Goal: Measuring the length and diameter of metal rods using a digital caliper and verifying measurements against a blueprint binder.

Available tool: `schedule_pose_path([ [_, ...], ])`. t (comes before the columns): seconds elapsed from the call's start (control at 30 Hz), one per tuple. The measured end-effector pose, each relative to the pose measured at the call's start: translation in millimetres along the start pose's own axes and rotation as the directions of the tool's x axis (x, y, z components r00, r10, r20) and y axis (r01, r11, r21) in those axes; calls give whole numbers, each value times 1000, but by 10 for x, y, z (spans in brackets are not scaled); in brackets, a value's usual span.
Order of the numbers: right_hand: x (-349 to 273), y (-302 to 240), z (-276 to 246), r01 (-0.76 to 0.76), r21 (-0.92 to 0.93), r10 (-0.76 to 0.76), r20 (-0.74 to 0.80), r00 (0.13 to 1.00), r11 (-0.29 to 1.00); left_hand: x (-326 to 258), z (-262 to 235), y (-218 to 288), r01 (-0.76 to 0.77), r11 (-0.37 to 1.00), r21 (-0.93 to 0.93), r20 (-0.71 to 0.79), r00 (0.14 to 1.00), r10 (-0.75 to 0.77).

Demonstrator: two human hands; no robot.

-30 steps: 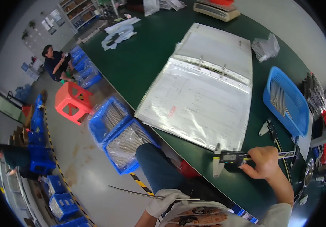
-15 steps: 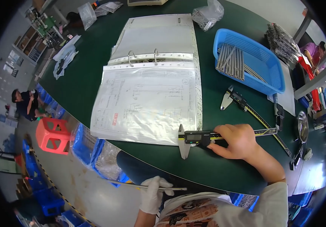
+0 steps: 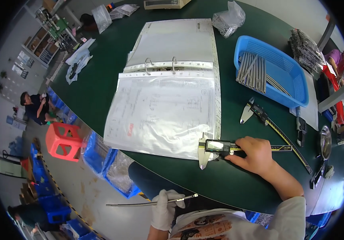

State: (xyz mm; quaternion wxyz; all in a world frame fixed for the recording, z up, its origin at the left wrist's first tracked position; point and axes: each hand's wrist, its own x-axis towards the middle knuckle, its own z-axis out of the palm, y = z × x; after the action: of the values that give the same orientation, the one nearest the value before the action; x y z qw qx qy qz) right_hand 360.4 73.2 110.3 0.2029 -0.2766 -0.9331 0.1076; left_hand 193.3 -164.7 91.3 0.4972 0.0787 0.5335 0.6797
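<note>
My left hand (image 3: 164, 210), in a white glove, grips a thin metal rod (image 3: 134, 205) near the table's front edge. The rod's right end (image 3: 192, 196) sticks out past the fingers and is slightly raised. My bare right hand (image 3: 257, 156) is closed round a digital caliper (image 3: 218, 146) over the green table; its thumb is by the slider. The caliper's jaws (image 3: 203, 152) are over the lower right corner of an open ring binder (image 3: 162, 108) with drawings in clear sleeves. I cannot make out anything between the jaws.
A second caliper (image 3: 280, 130) lies to the right of the binder. Beyond it stands a blue basket (image 3: 296, 82) holding several metal rods (image 3: 252, 74). Bagged parts (image 3: 228, 20) lie at the back. Left of the table are blue bins (image 3: 118, 176), a red stool (image 3: 62, 141) and a seated person (image 3: 35, 108).
The view has shifted, so the scene sits further right. The rod in my left hand has tilted, its right end higher. The caliper in my right hand has turned closer to level.
</note>
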Motion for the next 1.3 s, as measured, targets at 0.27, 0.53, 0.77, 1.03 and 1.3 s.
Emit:
schedule_pose_path([
  [0.27,26,14,-18,50,0,-50,-44,998,999,88,45,62,-95,974,-205,64,992,110],
  [0.53,18,0,-127,156,-29,-157,-29,987,987,133,7,271,-200,971,-131,46,977,208],
  [0.77,0,-42,-73,234,0,-234,1,972,972,36,-81,166,-223,963,-153,-55,975,217],
  [1.03,-35,-2,11,166,47,-163,-71,984,985,18,-137,-20,-174,975,-139,81,979,186],
  [1.3,-13,54,19,114,-31,-118,-155,981,993,111,76,172,-230,972,57,155,963,219],
])
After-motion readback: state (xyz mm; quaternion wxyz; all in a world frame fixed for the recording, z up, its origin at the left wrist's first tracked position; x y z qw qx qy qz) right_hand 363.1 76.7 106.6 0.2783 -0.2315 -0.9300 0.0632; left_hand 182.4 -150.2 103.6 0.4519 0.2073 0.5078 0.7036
